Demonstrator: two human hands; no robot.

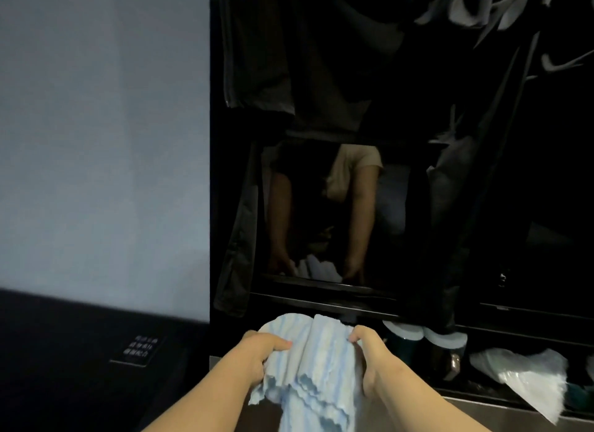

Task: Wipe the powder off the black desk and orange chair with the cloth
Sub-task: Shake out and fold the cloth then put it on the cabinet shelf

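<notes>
Left hand [262, 356] and right hand [369, 354] both pinch the bunched blue cloth [316, 367] near the camera. Desk, chair and powder not visible; wiping looks not yet started.

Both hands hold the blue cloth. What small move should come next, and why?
Probably fold the cloth into a flat pad before wiping. The left hand and right hand grip its two sides, and it hangs in loose folds, touching no surface that I can see. Powder is not visible in this dark frame.
</notes>
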